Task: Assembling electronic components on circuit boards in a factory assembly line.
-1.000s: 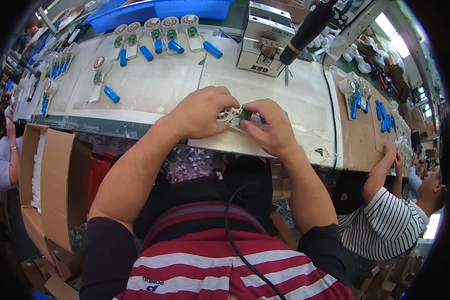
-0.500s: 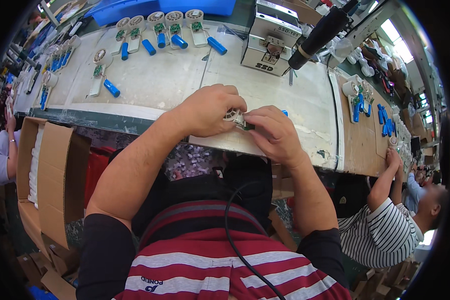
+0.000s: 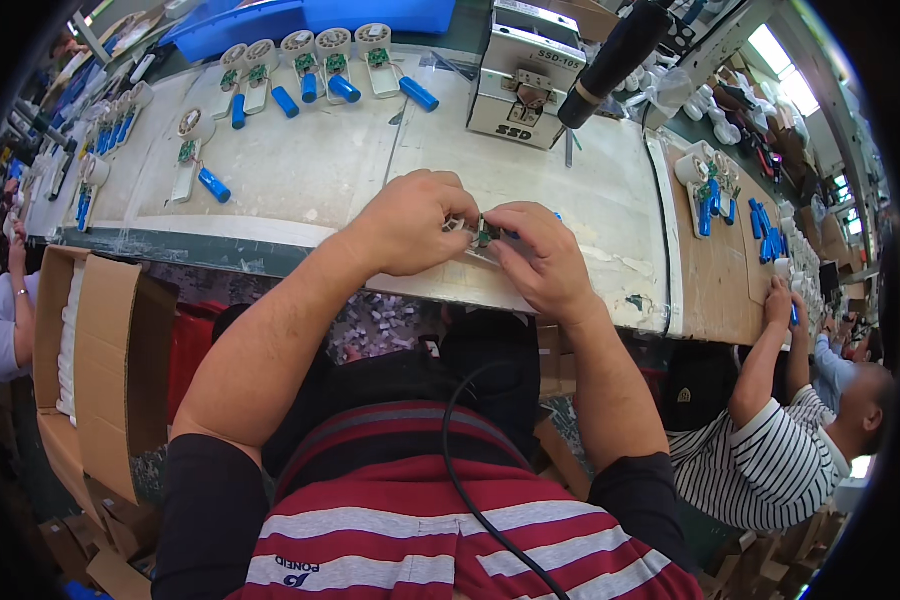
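At the bench's near edge, my left hand point(image 3: 418, 222) is closed around the round white head of a small fan housing point(image 3: 454, 225). My right hand point(image 3: 542, 258) pinches at a green circuit board point(image 3: 484, 236) on the same piece, with thumb and forefinger close to it. Much of the housing is hidden under my fingers. A bit of blue shows just past my right knuckles. Farther off lie several similar white fan housings point(image 3: 378, 78), each with a green board and a wired blue battery cell point(image 3: 419, 93). One more such fan piece point(image 3: 184, 180) lies alone at left.
A metal machine box point(image 3: 526, 85) stands at the back, with a black electric screwdriver point(image 3: 615, 65) hanging beside it. A blue bin point(image 3: 260, 28) is behind the fans. An open cardboard box point(image 3: 105, 370) sits lower left. A co-worker's hands point(image 3: 782, 305) work at right.
The green circuit board shows more plainly between my hands, and my right fingers have shifted on it. The whole view has moved slightly. The co-worker at right now has a blue piece in hand.
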Tool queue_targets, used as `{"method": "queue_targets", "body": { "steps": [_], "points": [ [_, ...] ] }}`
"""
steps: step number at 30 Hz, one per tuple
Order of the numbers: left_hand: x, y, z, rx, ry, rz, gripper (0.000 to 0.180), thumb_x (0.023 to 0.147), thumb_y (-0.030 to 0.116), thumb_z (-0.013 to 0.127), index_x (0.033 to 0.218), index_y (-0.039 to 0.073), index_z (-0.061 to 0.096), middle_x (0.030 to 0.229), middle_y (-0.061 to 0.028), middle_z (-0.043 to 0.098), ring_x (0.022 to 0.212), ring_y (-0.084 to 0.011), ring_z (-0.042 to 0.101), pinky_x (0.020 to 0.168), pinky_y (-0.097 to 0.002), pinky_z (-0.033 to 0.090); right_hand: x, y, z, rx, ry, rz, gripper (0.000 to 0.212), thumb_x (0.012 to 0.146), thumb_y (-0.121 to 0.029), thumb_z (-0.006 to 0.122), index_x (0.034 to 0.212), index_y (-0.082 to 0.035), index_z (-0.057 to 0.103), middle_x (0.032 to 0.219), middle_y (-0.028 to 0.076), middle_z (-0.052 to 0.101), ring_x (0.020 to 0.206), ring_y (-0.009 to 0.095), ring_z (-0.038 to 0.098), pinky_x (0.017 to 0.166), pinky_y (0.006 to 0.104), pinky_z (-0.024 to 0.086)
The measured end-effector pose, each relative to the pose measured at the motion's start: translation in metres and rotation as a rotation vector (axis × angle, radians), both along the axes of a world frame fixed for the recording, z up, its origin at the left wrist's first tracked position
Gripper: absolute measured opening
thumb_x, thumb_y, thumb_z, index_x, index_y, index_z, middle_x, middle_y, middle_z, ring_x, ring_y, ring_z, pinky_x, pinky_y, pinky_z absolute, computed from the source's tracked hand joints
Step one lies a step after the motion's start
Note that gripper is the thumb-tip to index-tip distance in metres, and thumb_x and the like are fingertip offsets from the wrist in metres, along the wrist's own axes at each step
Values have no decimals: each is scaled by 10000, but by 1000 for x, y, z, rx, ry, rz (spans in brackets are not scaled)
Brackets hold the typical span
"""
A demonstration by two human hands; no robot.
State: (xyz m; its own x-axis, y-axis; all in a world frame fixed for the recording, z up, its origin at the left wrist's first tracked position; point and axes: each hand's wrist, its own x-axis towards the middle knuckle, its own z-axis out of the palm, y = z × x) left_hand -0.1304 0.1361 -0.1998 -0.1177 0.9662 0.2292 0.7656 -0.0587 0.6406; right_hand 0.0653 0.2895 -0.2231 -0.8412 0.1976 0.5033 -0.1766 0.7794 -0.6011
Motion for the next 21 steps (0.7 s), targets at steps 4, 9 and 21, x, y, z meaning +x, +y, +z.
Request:
{"method": "queue_targets", "body": {
  "steps": [4, 9, 21],
  "points": [
    [3, 1, -8, 35, 120, 146, 235, 790, 229, 810, 971, 80, 814, 950, -134, 727, 978, -345, 696, 894, -455, 557, -8, -7, 2, -34, 27, -5, 320, 892, -48, 767, 1211, -38, 740, 1129, 167, 723, 1072, 374, 691, 946, 446, 554],
    [16, 7, -21, 118, 91, 157, 275, 754, 270, 821, 984, 119, 828, 1007, -136, 734, 1015, -384, 690, 924, -493, 562, 4, -4, -17, -13, 55, -93, 321, 890, -5, 753, 1210, -7, 733, 1144, 189, 707, 1045, 366, 698, 933, 424, 556],
    [25, -1, -14, 14, -37, 308, 220, 779, 226, 788, 972, 133, 837, 1014, -109, 736, 1031, -360, 685, 919, -471, 565, 4, -25, -14, -207, 41, -128, 333, 887, 54, 735, 1217, 16, 710, 1165, 177, 697, 1054, 325, 690, 964, 380, 543]
  ]
}}
